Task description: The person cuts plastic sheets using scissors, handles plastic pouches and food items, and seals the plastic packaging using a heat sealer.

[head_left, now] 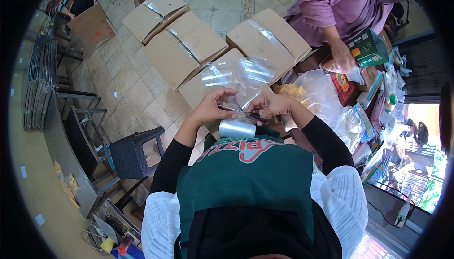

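Observation:
My right hand [270, 105] is closed around the black handles of a pair of scissors [241, 112], whose blades point left toward my other hand. My left hand [213, 105] has its fingers curled on the edge of a clear plastic sheet [220, 78], beside the blades. The glossy sheet spreads away from both hands over the carton in front of me. Just below the scissors, a roll of clear plastic [237, 129] rests against my green apron [246, 178]. The fingertips are partly hidden by glare on the plastic.
Taped cardboard cartons [187, 43] and another carton [268, 39] stand ahead. At right, a large clear bag [321, 93] lies near yellow snacks [292, 90]. A co-worker in purple [326, 3] reaches toward a green box [368, 48]. A dark stool [135, 152] is at left.

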